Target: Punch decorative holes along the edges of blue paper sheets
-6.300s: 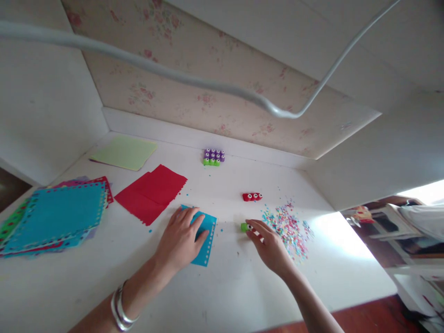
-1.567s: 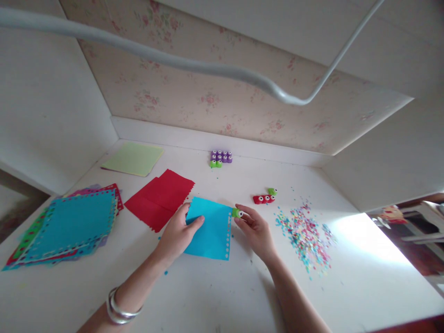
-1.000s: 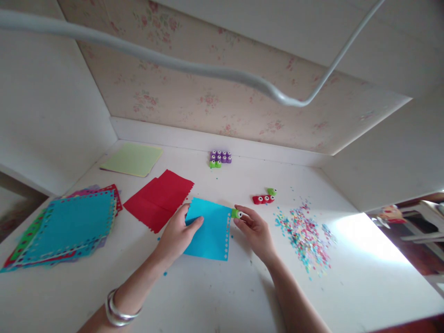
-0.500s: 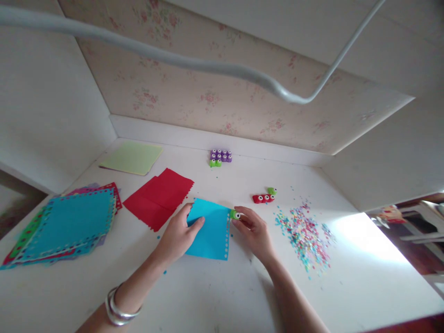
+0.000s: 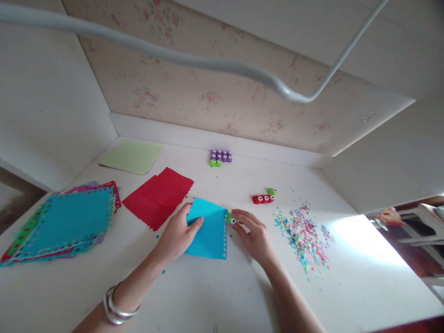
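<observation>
Blue sheet (image 5: pixel 210 233): the left hand (image 5: pixel 178 233) pinches its left edge, the right hand (image 5: pixel 255 236) pinches a green punch (image 5: pixel 229 218) at its holed edge, over the white table (image 5: pixel 194 296). Likely light, bendy, easily creased; best held by unpunched edges.

Two silver bangles (image 5: pixel 120 315) are worn on the left forearm (image 5: pixel 144 280), behind the left hand (image 5: pixel 178 233). They are shaped as smooth, rounded loops, set close together, and light is reflected from their shiny metal. The left hand itself is bare, as is the right hand (image 5: pixel 255 233); behind it, the right forearm (image 5: pixel 289 296) is left uncovered.
</observation>
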`<state>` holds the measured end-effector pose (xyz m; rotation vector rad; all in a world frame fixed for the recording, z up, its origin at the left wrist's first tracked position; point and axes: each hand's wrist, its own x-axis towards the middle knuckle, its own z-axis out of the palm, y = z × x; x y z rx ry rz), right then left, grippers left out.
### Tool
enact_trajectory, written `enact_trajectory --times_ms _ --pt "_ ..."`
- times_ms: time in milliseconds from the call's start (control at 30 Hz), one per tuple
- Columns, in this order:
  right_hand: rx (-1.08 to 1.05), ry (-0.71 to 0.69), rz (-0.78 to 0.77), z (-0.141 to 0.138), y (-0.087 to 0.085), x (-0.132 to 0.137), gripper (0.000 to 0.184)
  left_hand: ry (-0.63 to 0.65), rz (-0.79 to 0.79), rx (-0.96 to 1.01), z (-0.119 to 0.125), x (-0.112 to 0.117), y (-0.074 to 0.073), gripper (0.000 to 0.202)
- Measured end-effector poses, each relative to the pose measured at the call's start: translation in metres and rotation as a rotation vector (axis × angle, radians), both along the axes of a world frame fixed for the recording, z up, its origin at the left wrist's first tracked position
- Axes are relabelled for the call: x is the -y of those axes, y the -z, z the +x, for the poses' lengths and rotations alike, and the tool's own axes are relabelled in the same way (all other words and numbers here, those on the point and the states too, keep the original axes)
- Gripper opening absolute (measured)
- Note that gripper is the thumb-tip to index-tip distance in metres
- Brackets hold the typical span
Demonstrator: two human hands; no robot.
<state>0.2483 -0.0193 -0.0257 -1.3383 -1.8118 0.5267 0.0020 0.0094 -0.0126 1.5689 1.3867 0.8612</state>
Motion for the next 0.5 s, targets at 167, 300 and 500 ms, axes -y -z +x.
enact_trajectory --times_ms 167,300,500 --pt "0.020 0.003 0.017 0.0014 -0.0026 0.0007 0.025 0.002 0.001 0.021 -0.0008 -0.0010 -0.0014 0.041" --pt "0.015 -0.007 0.026 0.0010 -0.0028 0.0016 0.024 -0.007 -0.009 0.040 -0.0006 -0.0009 -0.0021 0.039" --pt "-0.049 0.011 -0.075 0.0034 -0.0005 0.0024 0.022 0.014 0.002 0.030 -0.0006 -0.0005 -0.0037 0.043"
